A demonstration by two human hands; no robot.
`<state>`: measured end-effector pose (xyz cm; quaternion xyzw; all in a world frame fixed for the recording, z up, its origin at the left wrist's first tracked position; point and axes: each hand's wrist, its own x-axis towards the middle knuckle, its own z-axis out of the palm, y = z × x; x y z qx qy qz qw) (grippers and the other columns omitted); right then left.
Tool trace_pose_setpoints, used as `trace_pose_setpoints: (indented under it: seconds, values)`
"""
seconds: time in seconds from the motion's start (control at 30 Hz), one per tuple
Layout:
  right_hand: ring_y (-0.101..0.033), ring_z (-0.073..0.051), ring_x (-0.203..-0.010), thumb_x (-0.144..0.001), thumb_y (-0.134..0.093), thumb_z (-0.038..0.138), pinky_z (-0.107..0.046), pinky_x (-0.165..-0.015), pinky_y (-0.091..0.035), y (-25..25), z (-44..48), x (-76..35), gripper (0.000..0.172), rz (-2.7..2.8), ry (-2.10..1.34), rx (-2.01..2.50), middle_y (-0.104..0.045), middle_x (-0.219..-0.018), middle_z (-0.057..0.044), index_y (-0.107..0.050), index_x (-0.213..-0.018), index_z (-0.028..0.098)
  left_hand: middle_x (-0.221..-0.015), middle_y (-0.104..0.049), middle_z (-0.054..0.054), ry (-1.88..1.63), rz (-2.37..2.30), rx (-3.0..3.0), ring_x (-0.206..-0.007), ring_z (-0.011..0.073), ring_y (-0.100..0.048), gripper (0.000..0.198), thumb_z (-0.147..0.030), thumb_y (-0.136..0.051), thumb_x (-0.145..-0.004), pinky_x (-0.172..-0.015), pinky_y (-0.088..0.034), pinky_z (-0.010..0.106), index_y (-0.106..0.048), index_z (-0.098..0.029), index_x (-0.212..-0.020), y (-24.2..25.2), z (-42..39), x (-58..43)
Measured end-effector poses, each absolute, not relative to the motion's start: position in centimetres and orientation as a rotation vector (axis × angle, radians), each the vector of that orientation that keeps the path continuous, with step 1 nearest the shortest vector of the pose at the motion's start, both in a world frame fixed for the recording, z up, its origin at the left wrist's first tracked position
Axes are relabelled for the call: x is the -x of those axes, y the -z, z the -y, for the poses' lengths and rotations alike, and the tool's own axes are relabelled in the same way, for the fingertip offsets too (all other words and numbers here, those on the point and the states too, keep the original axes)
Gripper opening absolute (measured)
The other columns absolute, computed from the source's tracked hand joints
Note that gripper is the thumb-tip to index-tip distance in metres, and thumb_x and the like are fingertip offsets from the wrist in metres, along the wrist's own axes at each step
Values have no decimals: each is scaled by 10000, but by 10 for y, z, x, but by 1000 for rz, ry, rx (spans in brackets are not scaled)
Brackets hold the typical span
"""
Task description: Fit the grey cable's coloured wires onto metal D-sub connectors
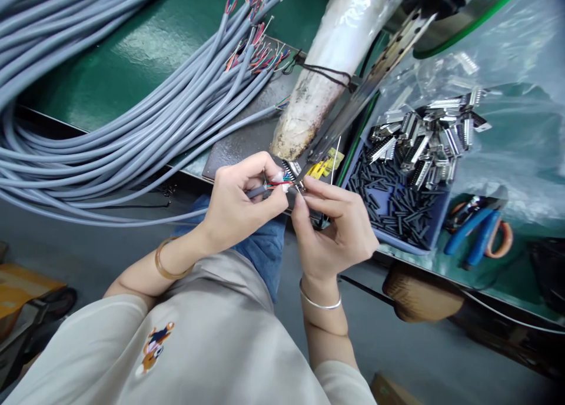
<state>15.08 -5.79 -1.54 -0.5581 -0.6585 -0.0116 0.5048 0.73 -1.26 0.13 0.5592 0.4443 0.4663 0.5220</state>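
My left hand (pixel 241 202) is closed around the end of a grey cable (pixel 256 191), with its thumb and forefinger on the thin coloured wires (pixel 279 184) that fan out of it. Just beyond those wires is a metal multi-pin connector (pixel 291 168), below the lower end of a wrapped tube. My right hand (pixel 333 219) pinches with thumb and forefinger close to the wire ends. A small thin piece shows at its fingertips, too small to name. Yellow pieces (pixel 324 165) lie just past the right fingers.
Many grey cables (pixel 176 110) with stripped ends lie at the left. The wrapped tube (pixel 326 81) and a metal bar (pixel 375 75) slope down towards my hands. At right, a blue tray (pixel 397 240) holds black sleeves and connectors (pixel 424 140), beside blue-handled pliers (pixel 474 234).
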Motion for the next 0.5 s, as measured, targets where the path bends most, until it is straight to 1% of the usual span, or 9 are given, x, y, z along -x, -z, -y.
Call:
trace_pose_setpoints:
  seconds: [0.07,0.2,0.33,0.43,0.5]
  values:
    - [-785,-196,-891,-854,-744,106,-343,-774,-662,12,59,-151,163,1589,16,1357,-804,-1053,-30,-679,-920,240,-744,-613,9,-1128,-1064,-1338,-577,60,-488,159,-189,-722,-793,-483,-346,185,-580,-171,-726,-5,11,-7]
    - [-786,-184,-886,-842,-753,105,-314,-769,-656,13,61,-151,177,1633,56,1346,-804,-1060,-29,-660,-920,235,-702,-589,-1,-1074,-1056,-1279,-587,63,-491,175,-159,-742,-719,-484,-343,174,-568,-167,-706,-4,9,-6]
    - [-790,-169,-875,-844,-745,97,-274,-738,-648,21,66,-155,192,1649,88,1327,-811,-1042,-29,-632,-928,227,-645,-558,-28,-932,-1052,-1208,-507,33,-414,156,-131,-720,-694,-453,-309,168,-568,-161,-716,0,10,-6]
    - [-792,-168,-821,-845,-735,78,-268,-680,-651,26,73,-163,208,1597,44,1265,-812,-996,-25,-642,-961,224,-601,-546,-49,-864,-1000,-1110,-445,15,-370,178,-139,-743,-679,-415,-288,167,-569,-160,-711,-3,10,-4]
    - [-789,-168,-771,-853,-718,84,-278,-619,-650,29,78,-169,193,1580,-5,1158,-806,-1055,-34,-636,-961,221,-582,-572,-55,-797,-919,-987,-389,2,-341,215,-176,-773,-686,-377,-265,165,-559,-161,-706,-7,9,-1]
